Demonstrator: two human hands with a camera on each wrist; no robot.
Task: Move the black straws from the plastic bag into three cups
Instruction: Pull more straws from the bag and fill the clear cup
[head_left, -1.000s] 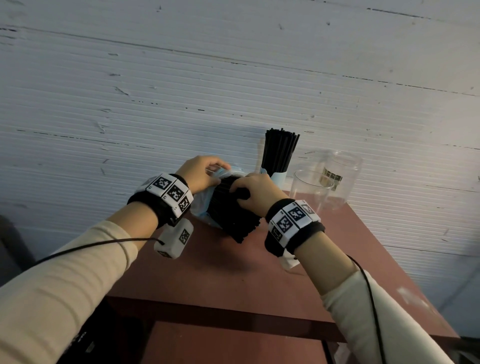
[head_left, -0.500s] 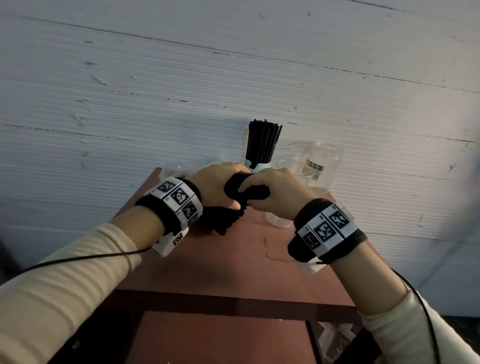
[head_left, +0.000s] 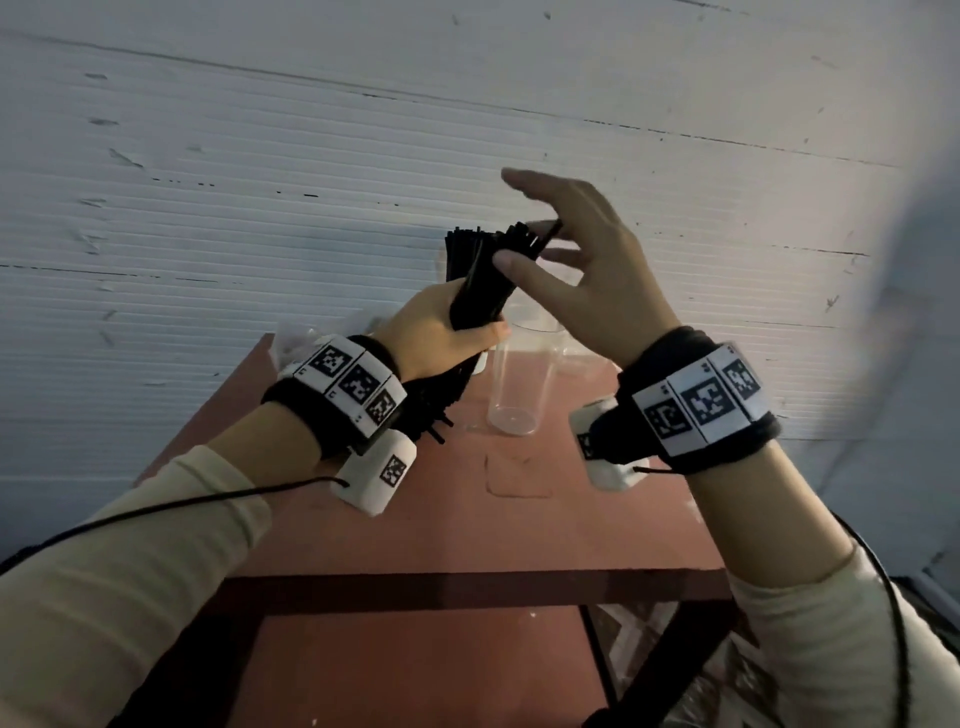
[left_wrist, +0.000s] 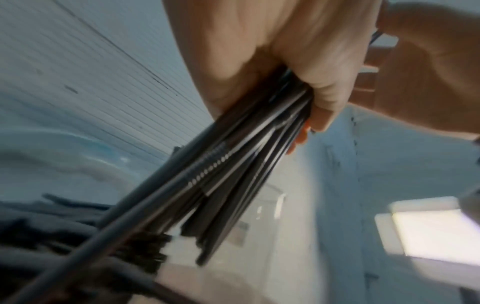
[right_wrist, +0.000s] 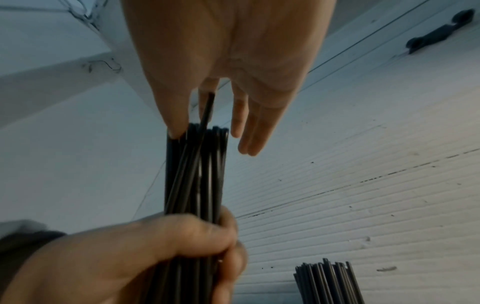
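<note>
My left hand (head_left: 441, 332) grips a thick bundle of black straws (head_left: 480, 291) round its middle and holds it nearly upright above the red table. My right hand (head_left: 587, 270) is spread at the bundle's top ends, with the thumb (right_wrist: 176, 123) touching the tips. One straw (right_wrist: 207, 109) sticks up between thumb and forefinger. An empty clear cup (head_left: 519, 384) stands just below the hands. Behind the bundle, a cup filled with straws (head_left: 457, 249) is partly hidden. Another clear cup (head_left: 571, 361) shows under my right wrist. The crumpled plastic bag (head_left: 301, 343) lies at the table's back left.
The red table (head_left: 415, 519) is narrow and its back edge stands against a white ribbed wall (head_left: 260, 208). Cables run from both wrist bands along my sleeves. The floor drops away past the table's front and right edges.
The bundle, held low by both hands beside the bag, has been lifted upright by my left hand. My right hand has let go and spread over the straw tips.
</note>
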